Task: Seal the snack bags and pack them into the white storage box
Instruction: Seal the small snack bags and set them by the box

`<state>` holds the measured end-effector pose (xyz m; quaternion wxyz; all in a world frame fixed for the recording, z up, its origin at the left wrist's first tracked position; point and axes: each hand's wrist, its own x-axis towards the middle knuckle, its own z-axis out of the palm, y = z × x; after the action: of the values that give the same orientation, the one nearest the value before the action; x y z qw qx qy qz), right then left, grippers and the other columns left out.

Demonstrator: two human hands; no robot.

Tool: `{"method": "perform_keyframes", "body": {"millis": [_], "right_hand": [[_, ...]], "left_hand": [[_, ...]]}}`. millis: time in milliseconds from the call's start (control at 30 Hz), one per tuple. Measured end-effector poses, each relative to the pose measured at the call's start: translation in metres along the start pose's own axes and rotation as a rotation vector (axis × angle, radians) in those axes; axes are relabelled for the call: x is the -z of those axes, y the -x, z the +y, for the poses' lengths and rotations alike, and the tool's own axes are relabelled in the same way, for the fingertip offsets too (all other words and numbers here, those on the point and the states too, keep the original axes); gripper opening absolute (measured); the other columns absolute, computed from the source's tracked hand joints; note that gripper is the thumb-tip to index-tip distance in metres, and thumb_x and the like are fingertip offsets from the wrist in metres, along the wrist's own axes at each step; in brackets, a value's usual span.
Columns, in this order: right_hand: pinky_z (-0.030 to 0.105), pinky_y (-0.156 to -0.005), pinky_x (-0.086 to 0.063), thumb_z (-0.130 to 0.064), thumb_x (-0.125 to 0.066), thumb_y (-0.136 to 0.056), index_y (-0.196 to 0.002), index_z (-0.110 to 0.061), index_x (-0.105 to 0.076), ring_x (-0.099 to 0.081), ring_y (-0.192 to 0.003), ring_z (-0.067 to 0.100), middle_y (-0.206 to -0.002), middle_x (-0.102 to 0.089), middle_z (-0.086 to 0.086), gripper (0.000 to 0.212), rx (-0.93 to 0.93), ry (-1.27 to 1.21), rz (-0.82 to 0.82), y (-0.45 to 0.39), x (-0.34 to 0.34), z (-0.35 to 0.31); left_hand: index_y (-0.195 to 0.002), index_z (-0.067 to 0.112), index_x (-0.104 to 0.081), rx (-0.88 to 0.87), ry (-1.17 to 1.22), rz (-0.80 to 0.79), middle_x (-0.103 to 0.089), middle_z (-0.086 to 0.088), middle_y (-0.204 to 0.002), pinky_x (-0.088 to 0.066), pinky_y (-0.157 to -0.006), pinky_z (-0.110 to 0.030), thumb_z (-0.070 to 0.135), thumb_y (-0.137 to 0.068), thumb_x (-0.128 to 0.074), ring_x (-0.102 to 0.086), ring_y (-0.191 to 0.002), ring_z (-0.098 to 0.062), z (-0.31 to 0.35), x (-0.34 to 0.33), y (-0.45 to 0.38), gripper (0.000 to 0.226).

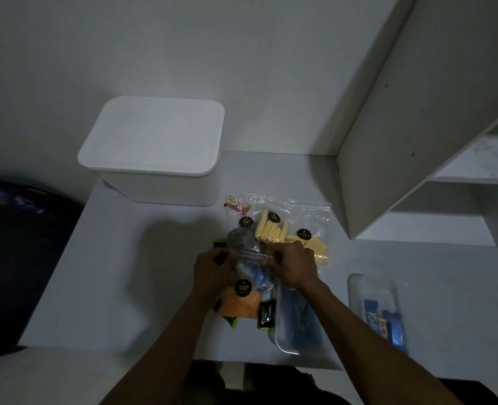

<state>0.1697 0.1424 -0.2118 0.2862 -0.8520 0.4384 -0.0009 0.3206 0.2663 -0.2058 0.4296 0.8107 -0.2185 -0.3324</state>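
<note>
Pinching crosswise bag top (249,254) two-handed

Your left hand (212,266) and right hand (293,266) pinch the top strip of a clear snack bag (250,268) between them, above the white table (125,273). Beyond it lie bags of yellow sticks (271,229). The white storage box (154,147) stands lidded at the far left. A clear tray (376,311) of blue packets sits near your right.
</note>
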Motion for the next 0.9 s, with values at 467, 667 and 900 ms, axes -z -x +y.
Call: {"method": "perform_keyframes", "body": {"millis": [467,667,900], "right_hand": [[0.014,-0.072,-0.041,-0.032,-0.07,-0.089,-0.094,-0.022,-0.074,-0.059,-0.083,0.0,-0.09,-0.071,-0.014,0.012,0.318,-0.359,0.116,-0.029,0.132,-0.079],[0.037,-0.083,-0.052,-0.042,-0.065,-0.09,-0.095,-0.028,-0.073,-0.065,-0.093,0.011,-0.097,-0.074,-0.008,0.016,0.369,-0.192,0.203,-0.04,0.168,-0.098],[0.047,-0.091,-0.048,-0.043,-0.059,-0.093,-0.089,-0.03,-0.068,-0.062,-0.1,0.017,-0.093,-0.071,-0.011,0.016,0.37,-0.147,0.244,-0.046,0.177,-0.109]], "left_hand": [[-0.083,0.014,-0.072,-0.23,0.358,0.003,-0.073,-0.006,-0.075,-0.054,-0.066,-0.031,0.013,-0.089,-0.067,-0.069,-0.071,-0.013,0.126,0.037,-0.006,0.008],[-0.082,0.017,-0.074,-0.269,0.37,0.022,-0.073,-0.002,-0.075,-0.056,-0.082,-0.046,0.021,-0.088,-0.07,-0.07,-0.078,-0.017,0.164,0.04,-0.015,0.008],[-0.077,0.023,-0.073,-0.311,0.323,0.075,-0.073,0.0,-0.075,-0.055,-0.082,-0.046,0.023,-0.088,-0.069,-0.068,-0.079,-0.019,0.18,0.042,-0.017,0.012]]}}
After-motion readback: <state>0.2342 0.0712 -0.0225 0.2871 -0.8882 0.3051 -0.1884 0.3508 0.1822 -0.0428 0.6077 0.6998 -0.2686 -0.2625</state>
